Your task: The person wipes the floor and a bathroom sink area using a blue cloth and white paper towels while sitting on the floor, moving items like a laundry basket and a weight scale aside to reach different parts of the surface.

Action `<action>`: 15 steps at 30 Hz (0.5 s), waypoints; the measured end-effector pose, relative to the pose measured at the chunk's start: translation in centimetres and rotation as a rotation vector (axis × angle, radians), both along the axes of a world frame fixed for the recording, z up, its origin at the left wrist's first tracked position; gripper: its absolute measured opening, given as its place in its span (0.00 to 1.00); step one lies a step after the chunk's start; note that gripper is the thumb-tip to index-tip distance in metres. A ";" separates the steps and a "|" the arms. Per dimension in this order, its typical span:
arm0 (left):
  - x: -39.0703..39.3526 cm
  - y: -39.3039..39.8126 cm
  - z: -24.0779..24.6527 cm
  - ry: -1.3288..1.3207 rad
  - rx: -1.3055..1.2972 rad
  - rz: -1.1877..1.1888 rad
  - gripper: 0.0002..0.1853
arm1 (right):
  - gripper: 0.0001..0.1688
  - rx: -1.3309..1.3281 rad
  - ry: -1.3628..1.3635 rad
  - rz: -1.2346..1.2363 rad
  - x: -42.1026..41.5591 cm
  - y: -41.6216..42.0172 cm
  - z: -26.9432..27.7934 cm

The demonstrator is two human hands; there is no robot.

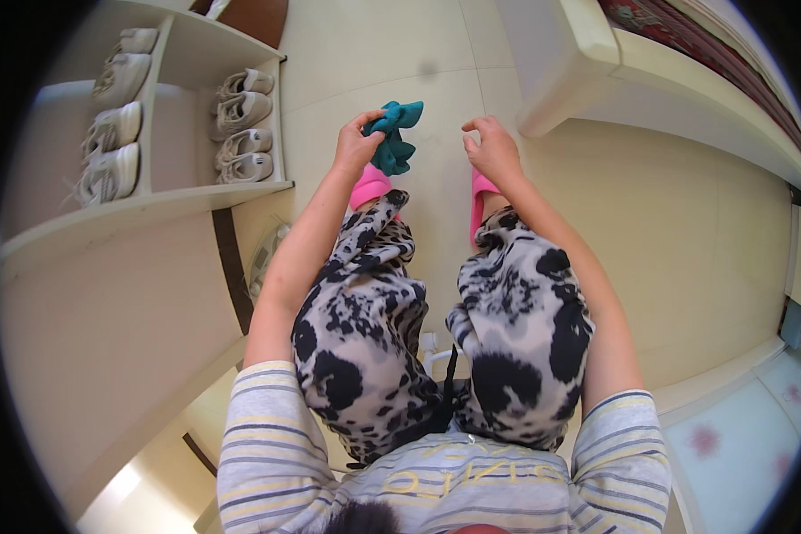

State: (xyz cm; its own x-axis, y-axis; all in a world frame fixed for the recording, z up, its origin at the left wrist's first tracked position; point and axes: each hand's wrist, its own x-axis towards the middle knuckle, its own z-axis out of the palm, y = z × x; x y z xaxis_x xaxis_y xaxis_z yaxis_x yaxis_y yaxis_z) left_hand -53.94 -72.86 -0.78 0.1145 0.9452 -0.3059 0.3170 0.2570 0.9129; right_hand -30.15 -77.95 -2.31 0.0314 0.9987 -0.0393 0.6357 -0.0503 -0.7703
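Between the thumb and fingers of my left hand [358, 141] is a crumpled teal cloth [394, 137]. It hangs over the floor just past my left foot, and part of it is hidden behind the fingers. My right hand [494, 148] is held out above my right foot with its fingers loosely curled and apart, and nothing shows in it. Below the hands are pink slippers [370, 187] on my feet. Both forearms reach forward outside my knees, which are covered by black-and-white patterned trousers [517, 320].
To the left, a white shelf unit [153, 200] holds several pale sneakers [110, 173] in two compartments. A cream furniture leg [554, 87] stands at the upper right, under red patterned fabric [667, 33]. Pale tiles [387, 40] cover the floor. A round glass-like object [267, 260] sits beside the shelf.
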 end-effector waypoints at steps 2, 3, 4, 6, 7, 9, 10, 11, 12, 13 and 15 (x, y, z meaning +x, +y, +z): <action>-0.2 -0.7 1.0 -0.046 -0.023 0.052 0.21 | 0.12 -0.021 -0.011 0.036 0.5 0.0 -0.5; 0.0 -1.3 1.6 -0.078 -0.035 0.066 0.22 | 0.12 -0.039 0.000 0.046 0.6 -0.2 0.0; 0.2 -1.8 2.1 -0.110 -0.046 0.081 0.22 | 0.12 -0.057 0.010 0.056 0.7 -0.7 0.4; 0.5 -2.5 2.9 -0.179 -0.027 0.116 0.22 | 0.13 -0.073 -0.014 0.097 0.5 -0.8 0.8; 0.5 -2.9 3.2 -0.187 -0.012 0.109 0.22 | 0.14 -0.088 -0.019 0.109 0.1 -0.8 0.9; 0.5 -4.2 3.5 -0.248 -0.010 0.133 0.22 | 0.16 -0.126 -0.037 0.136 -0.5 -1.0 0.7; 0.7 -4.8 3.6 -0.282 -0.013 0.148 0.21 | 0.18 -0.115 0.001 0.146 -0.6 -0.8 0.6; 1.0 -5.2 3.4 -0.301 -0.016 0.144 0.21 | 0.19 -0.103 0.039 0.155 -0.7 -0.2 0.5; 1.6 -5.6 3.8 -0.304 -0.027 0.156 0.21 | 0.21 -0.103 0.093 0.178 -0.7 0.4 0.9; 2.2 -5.8 4.3 -0.308 -0.037 0.167 0.21 | 0.23 -0.107 0.112 0.243 -0.8 0.8 1.2; 3.0 -6.3 5.2 -0.306 -0.056 0.201 0.21 | 0.26 -0.115 0.152 0.361 -1.3 1.3 2.2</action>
State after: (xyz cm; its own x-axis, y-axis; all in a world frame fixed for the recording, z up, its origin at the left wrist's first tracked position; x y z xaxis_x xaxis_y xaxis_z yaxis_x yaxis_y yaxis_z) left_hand -50.91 -79.17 4.39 0.0223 0.9409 -0.3379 -0.0307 0.3385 0.9405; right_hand -31.47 -76.63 -0.12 -0.3356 0.9332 -0.1281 0.5074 0.0645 -0.8593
